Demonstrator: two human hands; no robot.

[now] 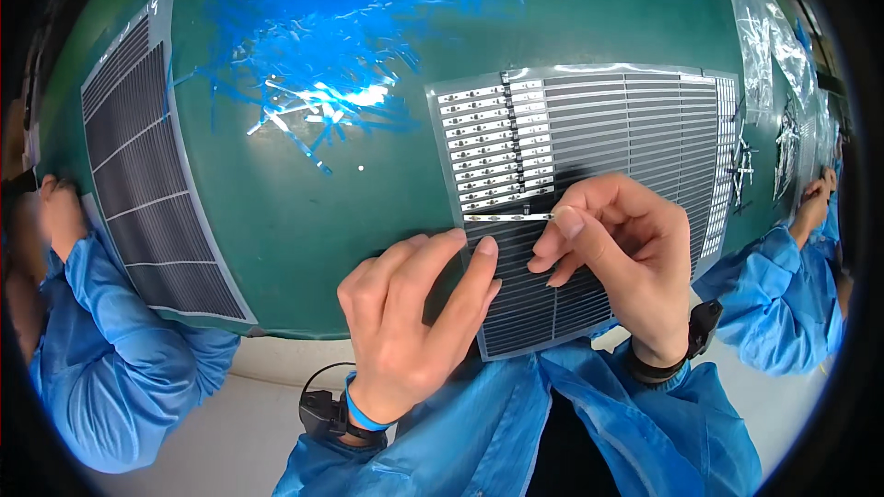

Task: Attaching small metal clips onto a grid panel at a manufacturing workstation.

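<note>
My right hand (635,258) pinches the right end of a thin white strip with small dark parts along it (493,217). The strip lies level across a dark slatted sheet with clear edges (525,336), just below a stack of similar white strips (479,143) set in rows. My left hand (410,313) is held low at the sheet's left edge, its fingers apart. Its index and middle fingertips are close under the strip's left end; whether they touch the sheet I cannot tell. A column of small black pieces (516,143) runs down through the rows.
Shiny blue and clear film slivers (322,97) lie scattered on the green table (304,239). Another dark slatted sheet (152,175) is at the left, beside a co-worker's blue sleeve (129,340). At the right are clear plastic sheets (755,46) and another co-worker's hand (812,207).
</note>
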